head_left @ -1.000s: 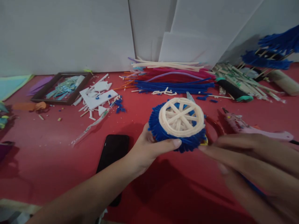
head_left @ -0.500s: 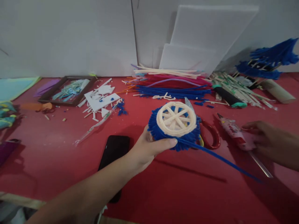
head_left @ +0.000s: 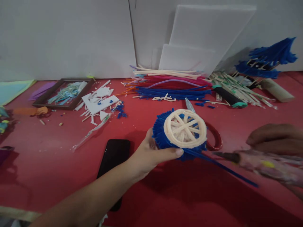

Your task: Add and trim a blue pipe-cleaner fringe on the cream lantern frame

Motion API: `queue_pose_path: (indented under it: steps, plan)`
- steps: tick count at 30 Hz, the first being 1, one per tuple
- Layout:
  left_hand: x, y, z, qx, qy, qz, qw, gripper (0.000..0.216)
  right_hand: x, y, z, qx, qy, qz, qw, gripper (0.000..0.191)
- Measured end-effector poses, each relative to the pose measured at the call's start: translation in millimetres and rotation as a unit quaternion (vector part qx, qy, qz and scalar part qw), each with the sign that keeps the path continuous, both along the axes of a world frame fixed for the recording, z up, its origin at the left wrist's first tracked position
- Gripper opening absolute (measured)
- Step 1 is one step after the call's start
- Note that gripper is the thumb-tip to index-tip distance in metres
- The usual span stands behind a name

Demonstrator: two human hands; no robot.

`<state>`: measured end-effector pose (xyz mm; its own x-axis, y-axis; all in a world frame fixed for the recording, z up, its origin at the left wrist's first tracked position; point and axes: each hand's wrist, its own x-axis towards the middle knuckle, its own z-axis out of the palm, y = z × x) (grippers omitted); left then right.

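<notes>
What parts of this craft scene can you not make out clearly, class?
Head view only:
- Glue gun: motion-blurred; its rear is cut off by the right edge.
- Right hand: blurred, grip unclear.
- Scissors: mostly hidden behind the wheel.
- Phone: lower end covered by the left forearm.

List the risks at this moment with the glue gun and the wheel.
1. The glue gun in the right hand points its nozzle toward the left hand gripping the wheel; the thumb sits near the loose blue stem, so it may get burnt.
2. Glue could drip on the red table.
3. The phone lies under the left forearm and might get knocked.
</notes>
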<state>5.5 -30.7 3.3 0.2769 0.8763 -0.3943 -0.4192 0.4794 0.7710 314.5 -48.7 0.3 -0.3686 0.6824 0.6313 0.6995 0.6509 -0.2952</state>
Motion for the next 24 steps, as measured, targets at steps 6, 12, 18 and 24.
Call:
queue_pose_path:
  steps: [6, 12, 18, 24]
  plan:
    - [2.6, -1.0, 3.6, -0.024, 0.014, -0.001, 1.0, 0.085, -41.6, -10.7, 17.9, -0.04, 0.007, 0.052, 0.998, 0.021]
    - [4.9, -2.2, 8.5, -0.034, 0.014, -0.008, 0.999, 0.086, -26.9, -9.7, 21.2, -0.045, -0.06, 0.065, 0.995, 0.022]
    - [3.7, -2.3, 7.6, -0.022, 0.012, -0.019, 1.0, 0.082, -23.9, -10.6, 22.4, -0.042, -0.091, 0.059, 0.993, 0.017]
    - [5.2, -1.4, 8.3, -0.036, 0.014, -0.023, 0.999, 0.084, -25.1, -13.7, 20.8, -0.05, -0.081, 0.048, 0.994, 0.022]
